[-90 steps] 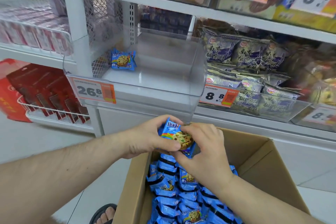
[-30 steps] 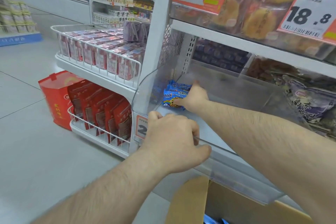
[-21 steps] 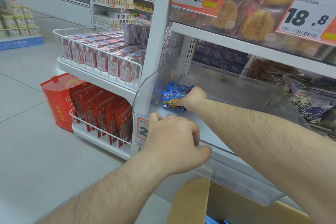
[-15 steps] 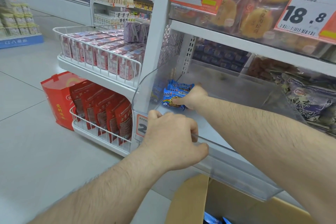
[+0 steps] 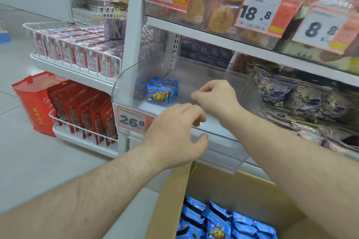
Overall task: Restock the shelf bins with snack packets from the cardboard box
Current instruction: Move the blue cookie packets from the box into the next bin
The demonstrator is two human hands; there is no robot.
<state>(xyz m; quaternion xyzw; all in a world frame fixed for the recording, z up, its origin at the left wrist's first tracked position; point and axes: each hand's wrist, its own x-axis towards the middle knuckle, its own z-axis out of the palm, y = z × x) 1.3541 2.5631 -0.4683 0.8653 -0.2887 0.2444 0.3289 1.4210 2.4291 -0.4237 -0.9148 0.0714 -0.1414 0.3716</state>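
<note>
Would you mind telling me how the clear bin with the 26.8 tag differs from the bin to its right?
The clear bin holds only a few blue cookie packets in its back left corner; the neighbouring bin is heaped with purple-printed packets. The clear bin's floor is mostly bare, the neighbour's is covered. Both are transparent plastic bins on the same shelf level.

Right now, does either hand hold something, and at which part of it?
Nothing is held. The right hand is over the clear bin with loosely curled fingers, apart from the blue packets. The left hand is at the bin's front edge without closing on it.
</note>
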